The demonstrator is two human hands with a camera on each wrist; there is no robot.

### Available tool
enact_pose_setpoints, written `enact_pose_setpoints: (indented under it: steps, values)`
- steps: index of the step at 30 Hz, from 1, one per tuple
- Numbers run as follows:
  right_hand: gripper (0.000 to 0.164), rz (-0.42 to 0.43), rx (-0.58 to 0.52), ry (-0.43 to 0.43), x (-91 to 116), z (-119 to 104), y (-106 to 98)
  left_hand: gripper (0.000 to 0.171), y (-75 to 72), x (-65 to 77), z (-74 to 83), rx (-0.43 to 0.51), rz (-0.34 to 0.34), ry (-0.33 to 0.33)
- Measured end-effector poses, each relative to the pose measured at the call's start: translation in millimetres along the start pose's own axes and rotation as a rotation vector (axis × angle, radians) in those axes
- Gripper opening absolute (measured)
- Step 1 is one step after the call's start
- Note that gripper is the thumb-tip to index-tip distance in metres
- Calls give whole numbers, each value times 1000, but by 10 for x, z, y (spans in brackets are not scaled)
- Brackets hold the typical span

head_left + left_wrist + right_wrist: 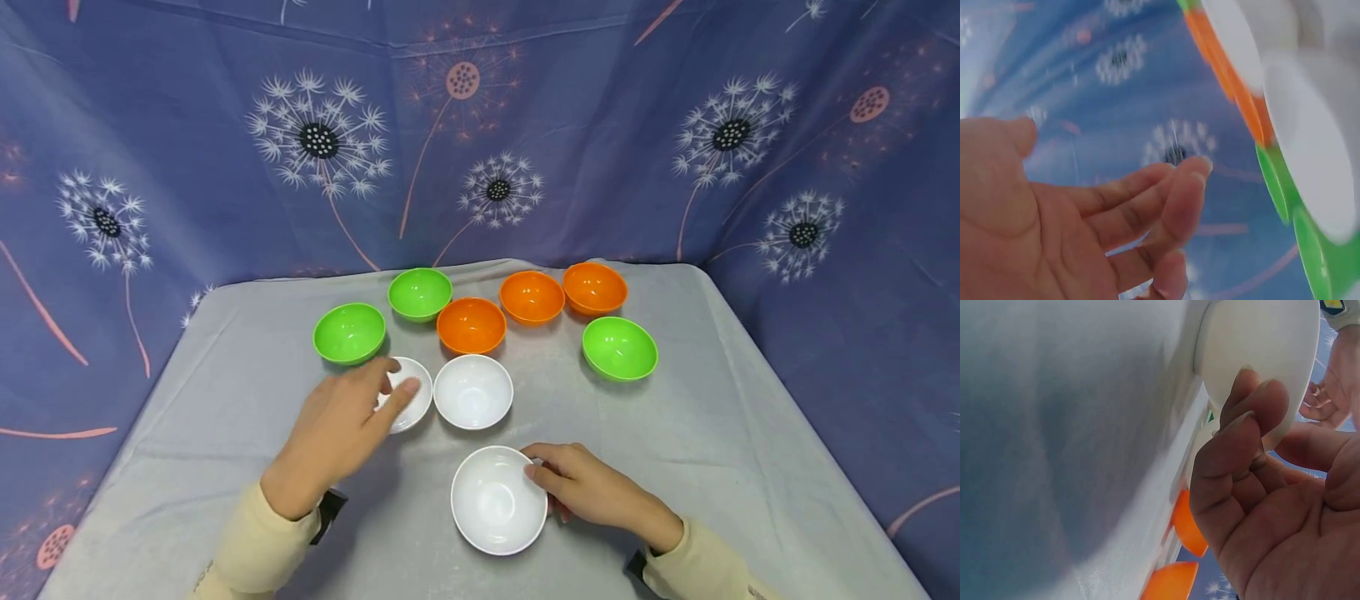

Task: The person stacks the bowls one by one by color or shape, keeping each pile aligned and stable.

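Observation:
In the head view, a white bowl (491, 504) sits near the front middle of the table. My right hand (596, 492) pinches its right rim, thumb at the rim and fingers against the outer wall; the right wrist view shows those fingers (1250, 403) curled against the white bowl (1260, 344). My left hand (333, 437) is over a second white bowl (414, 402) and partly covers it. In the left wrist view that hand (1091, 219) is loosely bent and holds nothing. A third white bowl (472, 392) stands right beside the second.
Green bowls stand at the left (348, 333), back (420, 293) and right (619, 348). Orange bowls stand behind the white ones (471, 326), at the back (532, 297) and back right (595, 289). A patterned blue curtain (585, 150) borders the grey cloth-covered table (720, 433).

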State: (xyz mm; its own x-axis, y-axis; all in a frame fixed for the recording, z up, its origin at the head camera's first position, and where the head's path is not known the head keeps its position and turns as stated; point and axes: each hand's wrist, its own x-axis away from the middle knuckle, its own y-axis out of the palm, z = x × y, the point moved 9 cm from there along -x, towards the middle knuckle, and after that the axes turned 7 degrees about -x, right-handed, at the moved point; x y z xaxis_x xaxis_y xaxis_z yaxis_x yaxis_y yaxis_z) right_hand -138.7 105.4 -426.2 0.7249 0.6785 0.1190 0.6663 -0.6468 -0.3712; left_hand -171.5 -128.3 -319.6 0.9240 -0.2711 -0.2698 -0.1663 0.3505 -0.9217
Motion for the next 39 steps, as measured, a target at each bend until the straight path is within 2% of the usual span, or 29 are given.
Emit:
enact_pose_setpoints:
  steps: [3,6,9,12,17,23,33,39]
  values:
    - [15,4,11,-8,-2,0,-8,51,-119,-49,-341,29,7,-103]
    - [16,5,17,-11,-2,15,-12,50,-175,-43,-647,73,3,-196]
    - [15,0,13,-5,0,33,-13,46,-132,-6,-852,137,-23,-260]
    - [16,-2,13,0,-1,38,-14,45,4,31,-971,179,-82,-299]
    - [16,-3,15,2,-13,35,-15,42,256,53,-1065,204,-166,-324]
    - [16,-8,16,2,-15,32,-6,40,492,50,-1064,226,-235,-316]
    - [16,-9,23,-2,-6,-1,-2,38,714,49,-968,321,-349,-307]
    - [16,-14,24,-5,-3,3,-3,34,801,41,-970,323,-360,-299]
